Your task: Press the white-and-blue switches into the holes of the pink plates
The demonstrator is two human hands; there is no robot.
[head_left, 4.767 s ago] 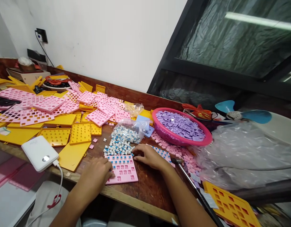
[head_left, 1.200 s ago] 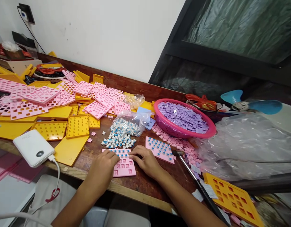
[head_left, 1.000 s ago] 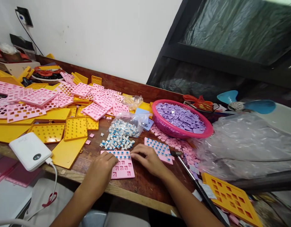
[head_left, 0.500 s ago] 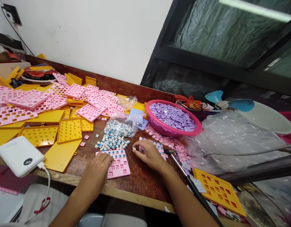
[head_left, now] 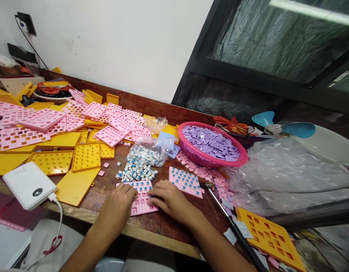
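Note:
A pink plate (head_left: 143, 209) with square holes lies near the table's front edge, its back rows filled with blue-and-white key switches. My left hand (head_left: 120, 202) is closed on the plate's left side, fingers curled over it. At the right side, my right hand (head_left: 170, 200) pinches over a hole; the key switch at its fingertips is mostly hidden. Just behind the plate spreads a heap of loose key switches (head_left: 137, 168), spilling from a clear plastic bag (head_left: 164, 145). A second pink plate (head_left: 185, 182), set with several switches, lies beyond my right hand.
A pink basket (head_left: 242, 158) of purple keycaps stands at the back, with loose pink keycaps (head_left: 197, 169) before it. Pink plates (head_left: 42, 119) and yellow cases (head_left: 78, 185) crowd the left, near a white power bank (head_left: 28, 185). A dark rod (head_left: 233, 226) runs along the right.
My right hand has moved left and nearer, from beside the second plate onto the front plate, carrying a small white switch. My left hand stays on the plate. The view has shifted slightly.

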